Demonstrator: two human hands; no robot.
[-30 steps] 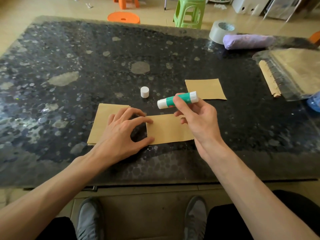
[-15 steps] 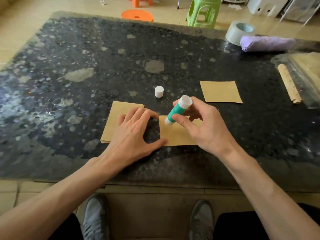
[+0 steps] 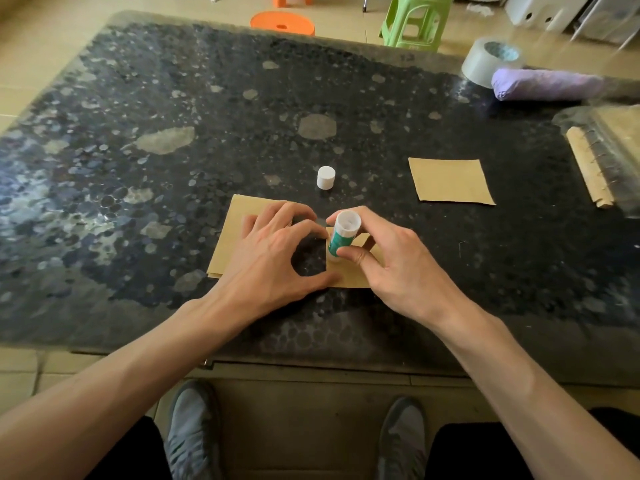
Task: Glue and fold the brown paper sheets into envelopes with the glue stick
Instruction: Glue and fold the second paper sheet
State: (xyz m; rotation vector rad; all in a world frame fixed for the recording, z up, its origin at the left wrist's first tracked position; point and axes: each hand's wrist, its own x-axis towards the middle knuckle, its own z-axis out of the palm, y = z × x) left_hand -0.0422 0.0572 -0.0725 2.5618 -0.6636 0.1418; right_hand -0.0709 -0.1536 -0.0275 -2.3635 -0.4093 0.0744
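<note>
My right hand [image 3: 394, 265] pinches a green and white glue stick [image 3: 341, 237], held nearly upright with its lower tip down on a small brown paper sheet [image 3: 349, 275] near the table's front edge. My left hand [image 3: 273, 258] presses spread fingers on that sheet's left edge and lies over a second brown sheet [image 3: 230, 237] to the left. The white cap [image 3: 326, 177] of the glue stick stands just beyond the hands. A third brown sheet [image 3: 450, 181] lies flat to the right.
The dark speckled table [image 3: 173, 133] carries a roll of tape [image 3: 485, 62], a purple folded umbrella [image 3: 547, 85] and a clear-covered ring binder [image 3: 602, 157] at the right. Orange [image 3: 282, 22] and green stools [image 3: 414, 20] stand behind the table. My shoes show below its front edge.
My right hand turned the glue stick from lying sideways in the air to nearly upright and lowered its tip onto the small sheet. The left hand stayed pressing the paper.
</note>
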